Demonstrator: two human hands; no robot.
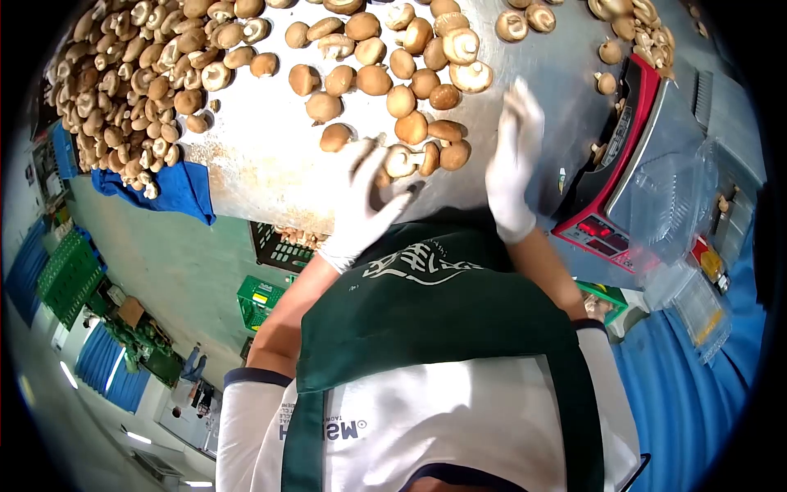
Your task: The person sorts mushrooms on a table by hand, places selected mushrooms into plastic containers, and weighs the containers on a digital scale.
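Brown-capped shiitake mushrooms (374, 80) lie loosely spread on the metal table (270, 164) in front of me. My left hand (354, 205), in a white glove, rests at the near edge of this group. Its fingers and thumb are apart, beside a partly hidden mushroom cap and a mushroom with its pale underside up (400, 161). My right hand (514, 164), gloved as well, is to the right of the group with its fingers stretched out and holds nothing. The nearest mushroom to it is a brown cap (455, 155).
A large mushroom heap (139, 90) covers the table's far left, above a blue cloth (184, 190). To the right stand a red-framed scale (602, 234) and clear plastic boxes (676, 184). More mushrooms (643, 33) lie at the top right. Crates (261, 302) stand below the table.
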